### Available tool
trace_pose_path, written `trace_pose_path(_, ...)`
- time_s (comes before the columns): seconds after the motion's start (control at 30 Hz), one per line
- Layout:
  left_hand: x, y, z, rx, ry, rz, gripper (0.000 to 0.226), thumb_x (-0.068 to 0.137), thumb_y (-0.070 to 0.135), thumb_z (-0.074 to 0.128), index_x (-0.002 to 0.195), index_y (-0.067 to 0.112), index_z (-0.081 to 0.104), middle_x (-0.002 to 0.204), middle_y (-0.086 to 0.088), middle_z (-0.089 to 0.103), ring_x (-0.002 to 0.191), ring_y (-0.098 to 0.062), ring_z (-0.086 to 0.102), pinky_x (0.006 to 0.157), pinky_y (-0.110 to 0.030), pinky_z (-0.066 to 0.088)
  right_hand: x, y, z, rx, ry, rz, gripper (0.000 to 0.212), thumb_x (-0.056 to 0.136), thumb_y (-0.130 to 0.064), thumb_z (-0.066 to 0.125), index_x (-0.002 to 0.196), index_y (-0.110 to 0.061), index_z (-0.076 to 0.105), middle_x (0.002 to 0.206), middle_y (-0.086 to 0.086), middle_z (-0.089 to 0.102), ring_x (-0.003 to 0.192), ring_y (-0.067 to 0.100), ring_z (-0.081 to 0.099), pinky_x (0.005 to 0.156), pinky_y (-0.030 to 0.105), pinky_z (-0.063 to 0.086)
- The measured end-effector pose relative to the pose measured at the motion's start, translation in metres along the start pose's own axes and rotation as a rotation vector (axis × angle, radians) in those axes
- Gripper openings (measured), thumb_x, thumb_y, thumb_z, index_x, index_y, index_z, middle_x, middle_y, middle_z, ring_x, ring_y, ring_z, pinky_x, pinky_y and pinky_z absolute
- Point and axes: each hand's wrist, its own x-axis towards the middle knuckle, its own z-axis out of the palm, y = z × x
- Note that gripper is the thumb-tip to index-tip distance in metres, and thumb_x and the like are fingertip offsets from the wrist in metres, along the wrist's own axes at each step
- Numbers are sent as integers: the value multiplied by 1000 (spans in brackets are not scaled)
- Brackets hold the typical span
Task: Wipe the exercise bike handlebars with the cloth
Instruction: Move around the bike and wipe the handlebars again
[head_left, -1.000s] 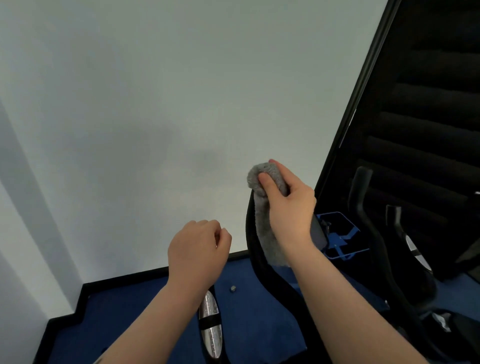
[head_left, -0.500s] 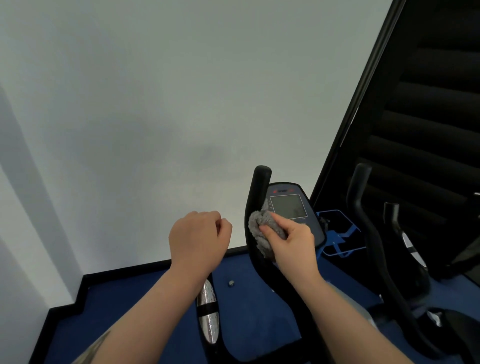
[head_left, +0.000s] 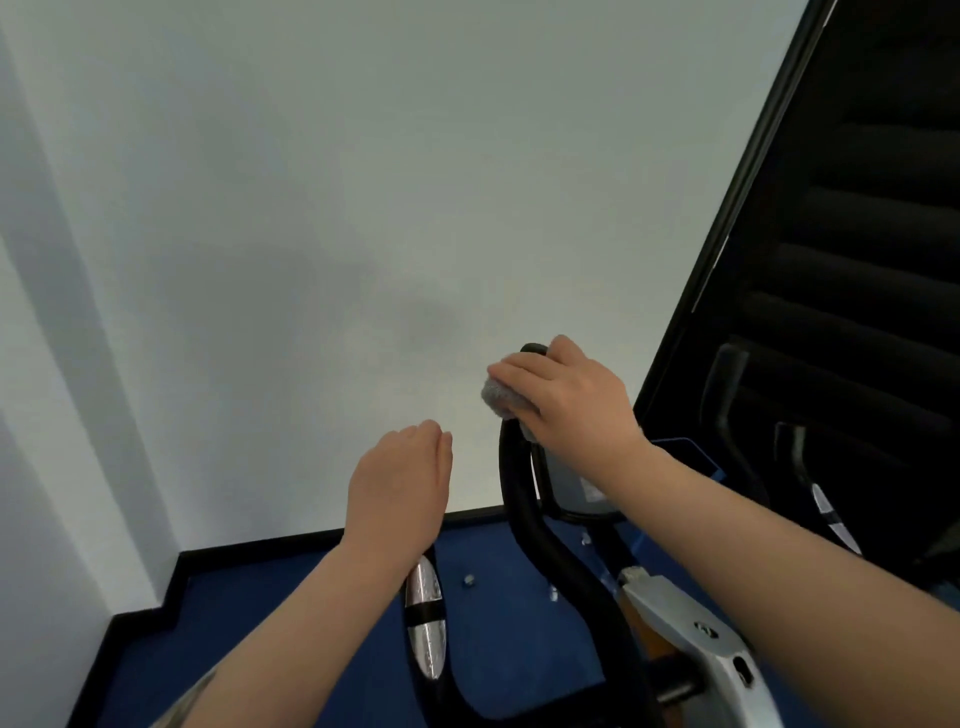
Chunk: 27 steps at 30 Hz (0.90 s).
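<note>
My right hand (head_left: 569, 397) grips a grey fluffy cloth (head_left: 497, 397) wrapped around the upper end of the bike's black right handlebar (head_left: 519, 499); only the bar's tip shows above my fingers. My left hand (head_left: 397, 486) closes over the top of the left handlebar, whose silver pulse-sensor grip (head_left: 426, 618) shows below my wrist. The bike's console (head_left: 574, 480) is mostly hidden behind my right wrist.
A white wall (head_left: 363, 208) stands close ahead with a black skirting along a blue floor (head_left: 291, 618). A second black exercise machine (head_left: 727, 415) stands at the right, in front of a dark panelled wall. The bike's silver frame (head_left: 696, 634) lies under my right forearm.
My right hand slid the cloth down the right handlebar, then back up to near its tip. The console is now covered by my wrist. My left hand kept its place on the left bar.
</note>
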Motion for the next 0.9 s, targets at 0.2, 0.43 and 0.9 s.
trace_pose_path(0.2,1,-2,2,1,-8,-20,33,98,29,33,68,15,36,61,-1,43,59,-23,43,55,-33,29,-35,-14,15,211,-313,33,21,91,-25,58,107,-18,68,105,-6,70,85,21,56,64,39,51)
trace_pose_path(0.43,-3,0,-3,-37,-53,-58,33,98,28,33,77,10,50,75,-6,57,73,-26,51,65,-41,41,-56,-16,4,555,-571,98,25,92,-36,56,113,-25,63,100,-11,65,89,12,47,78,35,45)
trace_pose_path(0.9,-155,62,-25,-452,-52,-41,27,92,28,47,118,29,55,134,17,46,130,-2,37,107,-38,36,-205,-41,-49,856,-450,475,20,88,-27,64,108,-30,66,96,-13,65,93,4,53,84,18,39)
